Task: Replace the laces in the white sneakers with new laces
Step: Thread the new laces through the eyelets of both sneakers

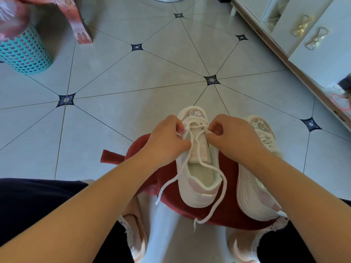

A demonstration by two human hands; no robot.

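A white sneaker (197,188) with a lace-patterned toe stands on a red cushioned stool (224,209), toe pointing away from me. A white lace (221,196) runs through its front eyelets, and both loose ends trail back over the heel and the stool. My left hand (168,137) pinches the lace at the sneaker's left eyelet row. My right hand (230,134) pinches the lace at the right eyelet row. A second white sneaker (254,186), laced, stands to the right on the same stool, partly hidden by my right forearm.
A teal plastic basket (22,52) stands at the far left beside a pink furniture leg (80,25). White cabinets (307,35) with bow handles line the right side. The floor is pale tile. My own feet in pink shoes (136,236) are under the stool.
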